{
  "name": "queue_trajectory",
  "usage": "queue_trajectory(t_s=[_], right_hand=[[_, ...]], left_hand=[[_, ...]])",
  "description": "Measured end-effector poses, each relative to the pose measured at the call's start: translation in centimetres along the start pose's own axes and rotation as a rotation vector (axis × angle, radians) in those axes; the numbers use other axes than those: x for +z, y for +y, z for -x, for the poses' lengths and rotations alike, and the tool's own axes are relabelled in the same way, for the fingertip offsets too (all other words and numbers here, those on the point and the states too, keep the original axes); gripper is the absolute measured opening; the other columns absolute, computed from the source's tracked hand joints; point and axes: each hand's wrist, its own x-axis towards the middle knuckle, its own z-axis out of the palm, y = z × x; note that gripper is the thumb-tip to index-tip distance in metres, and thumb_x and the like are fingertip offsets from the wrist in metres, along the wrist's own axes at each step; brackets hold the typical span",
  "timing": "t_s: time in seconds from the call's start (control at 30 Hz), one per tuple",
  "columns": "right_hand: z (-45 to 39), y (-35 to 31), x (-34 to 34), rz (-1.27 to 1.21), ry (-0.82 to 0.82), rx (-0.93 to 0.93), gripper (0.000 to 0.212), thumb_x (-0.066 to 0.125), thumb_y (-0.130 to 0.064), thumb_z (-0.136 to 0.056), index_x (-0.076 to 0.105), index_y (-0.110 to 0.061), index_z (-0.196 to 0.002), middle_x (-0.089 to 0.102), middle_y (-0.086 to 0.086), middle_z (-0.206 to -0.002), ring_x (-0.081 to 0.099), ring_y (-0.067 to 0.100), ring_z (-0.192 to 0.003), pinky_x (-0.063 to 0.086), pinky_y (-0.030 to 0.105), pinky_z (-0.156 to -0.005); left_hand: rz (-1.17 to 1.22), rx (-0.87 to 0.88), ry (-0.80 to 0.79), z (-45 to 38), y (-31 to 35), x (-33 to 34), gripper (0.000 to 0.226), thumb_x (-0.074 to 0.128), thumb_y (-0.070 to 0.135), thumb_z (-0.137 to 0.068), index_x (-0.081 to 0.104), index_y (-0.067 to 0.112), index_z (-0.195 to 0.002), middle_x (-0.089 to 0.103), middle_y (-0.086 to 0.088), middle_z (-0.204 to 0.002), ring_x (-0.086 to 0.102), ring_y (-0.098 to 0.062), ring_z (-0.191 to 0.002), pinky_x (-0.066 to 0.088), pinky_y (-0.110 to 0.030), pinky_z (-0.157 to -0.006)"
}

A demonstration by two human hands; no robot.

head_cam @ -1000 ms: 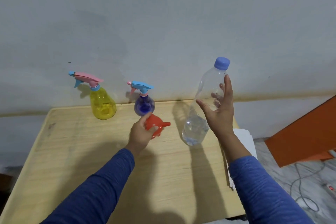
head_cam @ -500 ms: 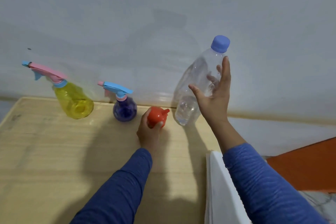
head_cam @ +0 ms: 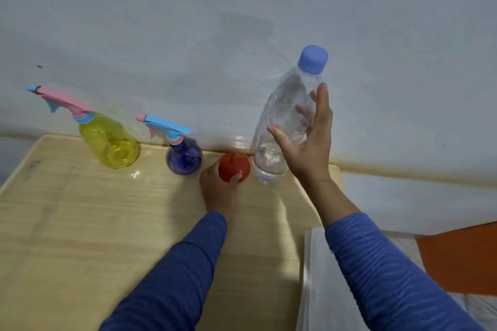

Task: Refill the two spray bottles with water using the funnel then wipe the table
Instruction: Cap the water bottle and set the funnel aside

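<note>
A yellow spray bottle (head_cam: 110,142) with a pink trigger and a smaller purple spray bottle (head_cam: 184,160) with a blue trigger stand at the back of the wooden table (head_cam: 80,223), near the wall. My left hand (head_cam: 219,191) grips the red funnel (head_cam: 233,168), which lies just right of the purple bottle. Beside it a clear water bottle (head_cam: 285,121) with a blue cap stands tilted, a little water in its base. My right hand (head_cam: 309,142) wraps it, thumb in front, fingers showing through the plastic behind.
A white folded cloth or sheet (head_cam: 312,282) lies off the table's right edge. An orange panel (head_cam: 460,258) sits on the floor to the right. The wall runs directly behind the bottles.
The view has shifted closer and to the right. Both hands have carried the funnel and the water bottle back toward the wall, right of the purple bottle.
</note>
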Motion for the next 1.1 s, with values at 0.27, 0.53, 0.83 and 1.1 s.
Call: queue_trajectory(t_s=[0.27,0.53,0.83,1.1], right_hand=[[3.8,0.9,-1.4,-0.023,-0.148,0.386,0.118,0.08,-0.028,-0.071,-0.014,-0.049,-0.14,0.018,0.002,-0.158,0.035,0.014,-0.137,0.031,0.014,-0.102],[7.9,2.3,-1.8,0.695,-0.778,0.735,0.061,0.056,-0.034,-0.089,0.038,-0.005,-0.14,0.044,0.012,-0.143,0.04,0.028,-0.132,0.034,0.031,-0.104],[9.1,-1.4,-3.8,1.009,-0.851,0.777,0.031,0.05,-0.035,-0.089,0.052,-0.006,-0.079,0.056,0.014,-0.104,0.05,0.027,-0.089,0.037,0.029,-0.072],[14.4,-5.4,-7.8,1.067,-0.674,0.888,0.034,0.046,-0.035,-0.092,0.053,-0.003,-0.087,0.057,0.01,-0.112,0.048,0.024,-0.087,0.041,0.031,-0.077]], left_hand=[[-0.132,0.016,-0.13,-0.5,0.2,-1.5,0.051,0.071,0.026,-0.073,0.055,0.017,-0.121,0.057,-0.004,-0.118,0.052,-0.023,-0.11,0.042,-0.038,-0.099],[-0.645,0.12,-0.436,0.2,1.0,-4.6,0.04,0.059,0.028,-0.085,0.051,0.008,-0.118,0.055,-0.01,-0.118,0.054,-0.026,-0.106,0.045,-0.033,-0.086],[-0.941,0.441,-0.591,3.1,5.2,-9.3,0.024,0.053,0.018,-0.088,0.058,0.009,-0.11,0.06,-0.006,-0.106,0.057,-0.022,-0.086,0.043,-0.028,-0.068],[-1.014,0.873,-0.795,8.2,7.5,-7.3,0.04,0.055,0.024,-0.089,0.051,0.012,-0.128,0.054,-0.008,-0.127,0.056,-0.025,-0.111,0.048,-0.033,-0.082]])
